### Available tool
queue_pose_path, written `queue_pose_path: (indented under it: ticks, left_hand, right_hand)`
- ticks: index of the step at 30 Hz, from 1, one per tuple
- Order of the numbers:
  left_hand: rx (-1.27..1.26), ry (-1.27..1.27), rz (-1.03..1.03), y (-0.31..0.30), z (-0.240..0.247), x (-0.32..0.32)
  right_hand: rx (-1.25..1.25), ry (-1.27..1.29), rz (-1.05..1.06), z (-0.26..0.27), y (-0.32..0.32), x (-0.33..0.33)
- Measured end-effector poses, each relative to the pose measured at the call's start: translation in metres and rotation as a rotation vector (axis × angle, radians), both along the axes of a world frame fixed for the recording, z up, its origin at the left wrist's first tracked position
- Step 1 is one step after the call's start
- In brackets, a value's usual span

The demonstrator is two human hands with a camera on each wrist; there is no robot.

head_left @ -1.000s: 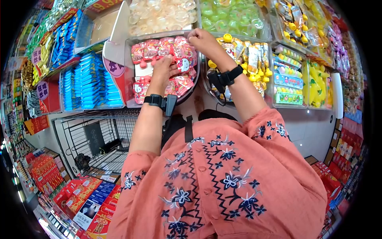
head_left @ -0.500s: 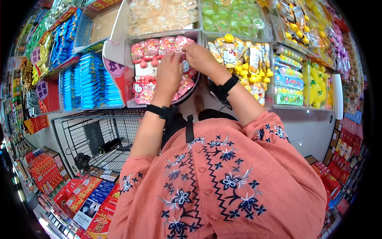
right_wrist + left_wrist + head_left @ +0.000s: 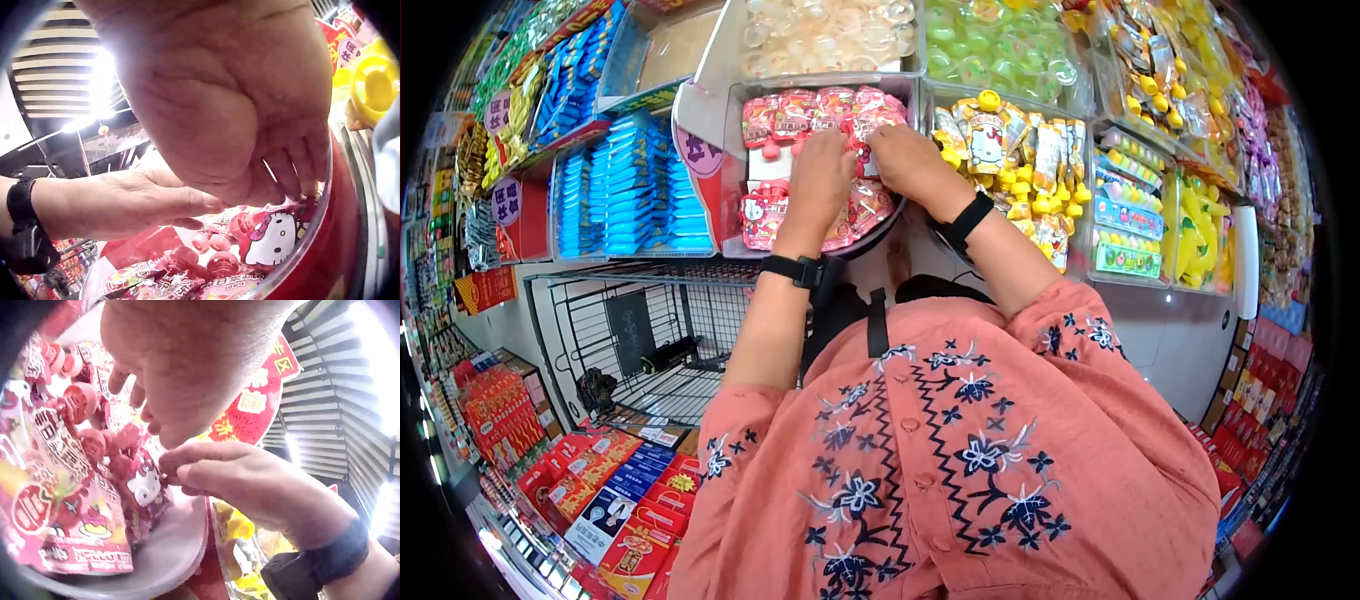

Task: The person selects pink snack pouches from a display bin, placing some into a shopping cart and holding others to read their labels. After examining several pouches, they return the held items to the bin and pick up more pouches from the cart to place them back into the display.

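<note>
A clear bin (image 3: 730,180) on the shelf holds several red Hello Kitty jelly pouches (image 3: 765,215). Both hands reach into it, close together. My left hand (image 3: 828,145) lies over the pouches with loosely bent fingers (image 3: 125,378) touching their red caps (image 3: 78,400); I see nothing gripped in it. My right hand (image 3: 882,142) comes in from the right, and its fingertips (image 3: 167,467) pinch the top of one Hello Kitty pouch (image 3: 275,240) near the bin's rounded front rim (image 3: 312,231). Both wrists wear black straps.
Yellow-capped pouches (image 3: 1000,140) fill the bin to the right, with jelly cups (image 3: 1000,45) behind. Blue packets (image 3: 635,190) are stacked to the left. A black wire cart (image 3: 660,340) stands below the shelf, and red boxes (image 3: 600,490) line the floor.
My right hand has come from the bin's far right corner down and left to meet the left hand. The left hand has slid further up over the pouches.
</note>
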State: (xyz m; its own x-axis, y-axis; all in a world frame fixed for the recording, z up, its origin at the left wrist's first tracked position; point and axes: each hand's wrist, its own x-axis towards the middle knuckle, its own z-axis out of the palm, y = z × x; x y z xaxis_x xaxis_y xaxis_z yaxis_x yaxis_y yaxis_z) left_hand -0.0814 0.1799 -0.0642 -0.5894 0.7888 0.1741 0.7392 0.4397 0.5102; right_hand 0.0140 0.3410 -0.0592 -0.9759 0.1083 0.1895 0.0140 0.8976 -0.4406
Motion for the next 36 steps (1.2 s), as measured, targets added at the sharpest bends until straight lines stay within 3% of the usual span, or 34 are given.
queue_pose_path:
  ticks: [4,5,8,9,12,14,16,18,19,22,25,26,28,33,36]
  left_hand:
    - [-0.034,-0.056,0.03,-0.01,0.021,0.005]
    - [-0.035,-0.011,-0.047,-0.011,0.012,0.005]
    - [0.064,0.109,-0.025,-0.013,-0.003,0.01]
    - [-0.026,0.003,-0.017,-0.015,0.005,0.005]
    - [0.21,-0.059,0.174,-0.035,0.035,0.0]
    - [0.32,-0.088,0.283,-0.065,0.061,-0.006]
    - [0.45,-0.102,0.407,-0.104,0.084,-0.004]
    - [0.515,-0.129,0.626,-0.153,0.085,-0.001]
    - [0.528,-0.186,0.752,-0.178,0.08,0.004]
    - [0.77,-0.501,1.052,-0.258,0.033,0.021]
    - [0.534,-0.568,1.192,-0.345,-0.035,0.049]
    - [0.594,-0.594,1.235,-0.362,-0.06,0.061]
    - [0.438,-0.67,1.298,-0.385,-0.092,0.081]
    - [0.097,-0.871,1.207,-0.425,-0.194,0.117]
    - [-0.013,-0.923,1.029,-0.408,-0.18,0.116]
  right_hand:
    - [0.091,-0.043,0.02,0.0,-0.004,-0.001]
    - [0.106,-0.049,0.017,-0.003,-0.005,-0.003]
    - [0.119,-0.085,0.014,0.002,-0.007,-0.004]
    - [0.118,-0.175,0.02,0.005,-0.006,-0.006]
    - [-0.027,-0.163,-0.096,0.014,-0.005,-0.018]
    - [-0.166,0.128,-0.07,0.034,-0.011,-0.017]
    - [-0.4,0.228,0.035,0.065,-0.023,-0.02]
    - [-0.748,0.175,0.101,0.064,-0.04,-0.028]
    - [-0.783,0.134,0.135,0.082,-0.053,-0.025]
    - [-1.14,-0.202,0.262,0.077,-0.088,-0.027]
    - [-1.009,-0.444,0.39,0.069,-0.122,-0.026]
    - [-0.966,-0.475,0.432,0.065,-0.134,-0.024]
    - [-1.008,-0.541,0.533,0.038,-0.159,-0.025]
    - [-0.787,-0.722,0.633,0.011,-0.2,-0.026]
    - [-0.794,-0.815,0.597,0.001,-0.214,-0.028]
